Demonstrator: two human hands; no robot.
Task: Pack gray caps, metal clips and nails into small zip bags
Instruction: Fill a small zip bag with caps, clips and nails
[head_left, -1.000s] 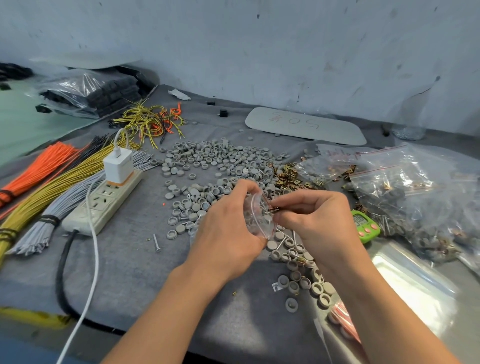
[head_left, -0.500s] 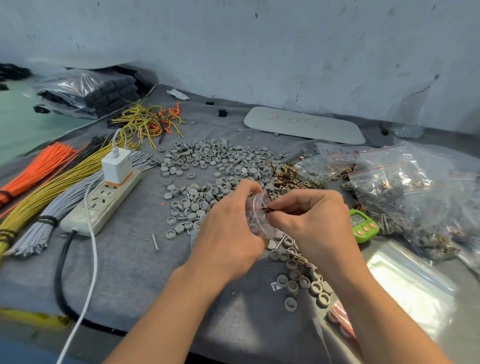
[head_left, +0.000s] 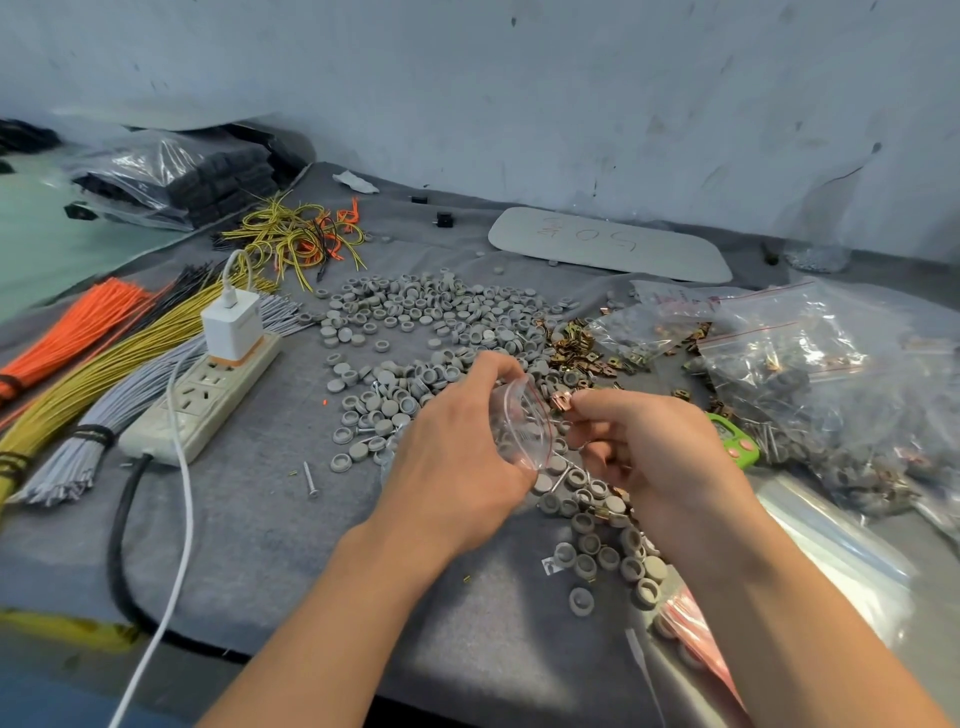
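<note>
Right hand (head_left: 649, 452) has backed off a touch. The clip (head_left: 561, 400) pinched in its fingers now sits just outside the bag (head_left: 519, 426) rim; half a second ago the fingertips were right at the mouth. Likely this clip isn't in yet. Left hand (head_left: 457, 467) fingers grip the bag above the bench (head_left: 260, 519). The mouth gapes rightward, long axis roughly left-right.

Caps (head_left: 431, 317) crowd ctr; bare mat (head_left: 249, 519) left-front.

Copper clip (head_left: 561, 401) sits at mouth of clear zip bag (head_left: 521, 423).
</note>
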